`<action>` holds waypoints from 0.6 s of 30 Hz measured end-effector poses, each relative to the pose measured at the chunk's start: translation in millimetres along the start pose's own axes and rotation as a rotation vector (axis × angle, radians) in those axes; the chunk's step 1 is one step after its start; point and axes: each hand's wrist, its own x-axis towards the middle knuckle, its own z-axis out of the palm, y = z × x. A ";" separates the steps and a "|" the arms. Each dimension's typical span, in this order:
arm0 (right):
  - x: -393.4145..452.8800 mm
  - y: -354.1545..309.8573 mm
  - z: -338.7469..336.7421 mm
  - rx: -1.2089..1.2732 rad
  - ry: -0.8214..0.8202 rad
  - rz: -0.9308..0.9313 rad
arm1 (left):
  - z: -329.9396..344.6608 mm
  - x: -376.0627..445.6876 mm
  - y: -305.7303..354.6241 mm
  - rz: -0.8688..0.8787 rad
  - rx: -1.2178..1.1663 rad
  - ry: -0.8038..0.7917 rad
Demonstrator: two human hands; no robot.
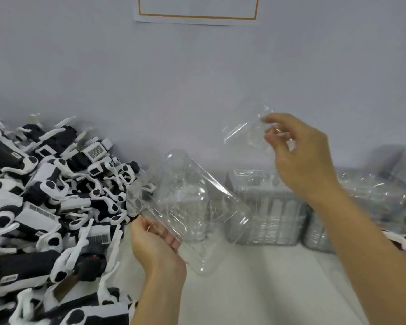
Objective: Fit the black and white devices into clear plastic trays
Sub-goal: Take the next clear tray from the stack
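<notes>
My left hand (156, 246) sits low in the head view, fingers curled under the near edge of a large clear moulded plastic tray (188, 207), gripping it so it tilts up and away from me above the pale grey table (263, 285). My right hand (300, 156) is raised higher and to the right, thumb and fingertips pinching the edge of a smaller clear plastic tray piece (246, 130), held in the air against the pale wall (150, 78), apart from the large tray. I count 2 clear pieces in hand. The heap of black and white handheld devices (52, 207) fills the left side of the table, just beside the left hand. Stacks of clear plastic trays (267, 214) stand behind, right of centre. A white sheet with an orange border (197, 10) hangs on the wall.
</notes>
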 end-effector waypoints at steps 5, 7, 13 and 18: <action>15.6 25.1 19.1 -0.587 -0.388 0.131 | 1.5 0.8 2.4 -0.036 -0.021 -0.019; 7.7 25.4 18.5 -0.599 -0.356 0.099 | 1.5 4.2 2.1 -0.052 -0.014 -0.023; -55.3 -8.1 13.5 0.182 -0.219 0.289 | 0.1 8.7 -1.6 -0.043 0.156 -0.081; -121.2 -6.6 13.1 0.442 -0.373 0.523 | 2.8 5.4 -4.5 0.042 0.350 -0.340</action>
